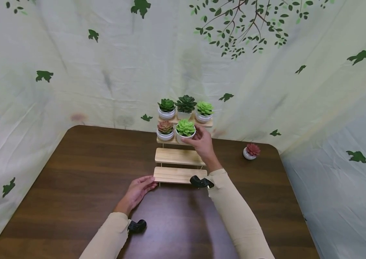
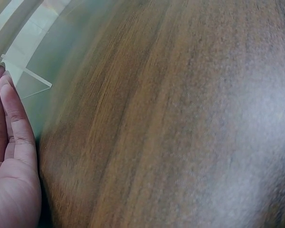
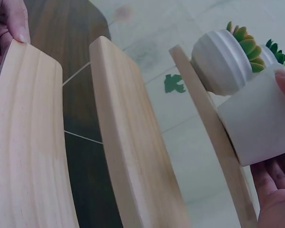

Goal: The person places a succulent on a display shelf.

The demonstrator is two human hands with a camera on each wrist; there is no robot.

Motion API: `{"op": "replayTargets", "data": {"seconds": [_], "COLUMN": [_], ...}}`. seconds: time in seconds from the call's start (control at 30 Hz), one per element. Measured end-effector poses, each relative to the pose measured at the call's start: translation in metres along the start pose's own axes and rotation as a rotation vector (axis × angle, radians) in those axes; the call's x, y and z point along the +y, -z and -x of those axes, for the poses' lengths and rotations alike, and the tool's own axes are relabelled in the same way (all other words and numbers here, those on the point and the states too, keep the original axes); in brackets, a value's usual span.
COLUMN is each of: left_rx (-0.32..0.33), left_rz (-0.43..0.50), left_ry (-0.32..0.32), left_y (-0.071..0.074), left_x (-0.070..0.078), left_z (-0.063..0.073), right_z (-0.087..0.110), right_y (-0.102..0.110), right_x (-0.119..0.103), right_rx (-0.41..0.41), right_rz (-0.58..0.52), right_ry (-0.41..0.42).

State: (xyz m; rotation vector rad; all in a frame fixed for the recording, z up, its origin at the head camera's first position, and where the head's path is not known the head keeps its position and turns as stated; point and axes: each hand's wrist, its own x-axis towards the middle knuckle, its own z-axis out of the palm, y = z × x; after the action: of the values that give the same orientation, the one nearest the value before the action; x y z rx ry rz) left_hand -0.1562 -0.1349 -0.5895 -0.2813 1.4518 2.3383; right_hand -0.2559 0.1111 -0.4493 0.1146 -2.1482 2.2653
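A tiered wooden display stand [image 1: 176, 156] stands at the back of the table. My right hand [image 1: 204, 144] grips the white pot of a bright green succulent [image 1: 185, 127] at the second tier from the top. In the right wrist view, the base of this white pot [image 3: 259, 116] meets the tier's edge. A reddish-brown succulent [image 1: 165, 128] in a ribbed pot sits to its left. My left hand [image 1: 139, 190] holds the left end of the lowest tier, thumb on the board's edge. The left wrist view shows its fingers beside a clear support [image 2: 35, 78].
On the top tier stand three potted succulents: a green one [image 1: 166, 106], a dark green one [image 1: 185, 104] and a light green one [image 1: 204, 108]. A red succulent [image 1: 253, 149] leans on the table [image 1: 105, 154] at the far right. Behind hangs a leaf-print curtain [image 1: 118, 72].
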Motion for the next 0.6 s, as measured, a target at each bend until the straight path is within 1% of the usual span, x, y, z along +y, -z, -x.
{"op": "replayTargets", "data": {"seconds": [0.1, 0.37, 0.6], "left_rx": [0.013, -0.016, -0.013], "left_rz": [-0.002, -0.013, -0.004], "left_ry": [0.0, 0.008, 0.004], "left_y": [-0.0009, -0.0001, -0.0002], "left_x": [0.0002, 0.0, 0.0005], "left_z": [0.0002, 0.0003, 0.0014], "right_z": [0.0005, 0.0013, 0.0008], "right_y": [-0.0019, -0.0023, -0.0046], "right_x": [0.0002, 0.0071, 0.0054], "right_rx": [-0.002, -0.008, -0.006], "right_rz": [0.01, 0.025, 0.017], "right_ry": [0.004, 0.034, 0.052]}}
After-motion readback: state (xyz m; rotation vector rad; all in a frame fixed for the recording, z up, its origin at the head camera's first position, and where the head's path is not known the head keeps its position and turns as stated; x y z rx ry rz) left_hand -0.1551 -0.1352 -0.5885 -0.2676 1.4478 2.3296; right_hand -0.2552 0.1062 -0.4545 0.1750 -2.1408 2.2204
